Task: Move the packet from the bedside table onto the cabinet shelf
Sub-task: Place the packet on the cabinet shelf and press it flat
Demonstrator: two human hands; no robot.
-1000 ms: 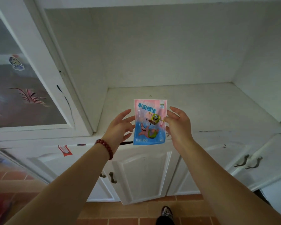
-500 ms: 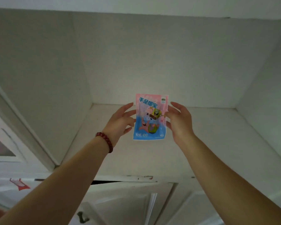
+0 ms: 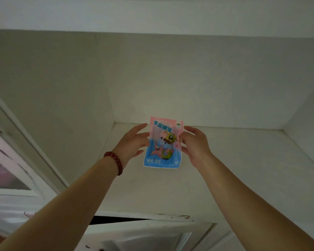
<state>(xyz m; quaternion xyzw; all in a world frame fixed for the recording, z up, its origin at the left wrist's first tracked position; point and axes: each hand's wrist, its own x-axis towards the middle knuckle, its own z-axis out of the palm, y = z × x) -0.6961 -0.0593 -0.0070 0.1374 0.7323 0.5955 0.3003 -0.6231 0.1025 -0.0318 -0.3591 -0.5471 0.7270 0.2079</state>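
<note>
We find the packet [image 3: 163,143] held upright in the air inside the open cabinet, above the shelf [image 3: 234,160] and short of the back wall [image 3: 188,78]. The left hand [image 3: 132,144] and right hand [image 3: 195,144] each pinch one side edge, fingers loosely fanned. A bead bracelet [image 3: 114,163] sits on the left wrist. We judge the carry done; lowering and release remain.

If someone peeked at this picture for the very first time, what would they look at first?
Probably the bright pink and blue cartoon packet, held upright in the middle, above the pale cabinet shelf. The left hand and right hand hold it by its sides. Next, the dark red bead bracelet on the left wrist stands out.
</note>
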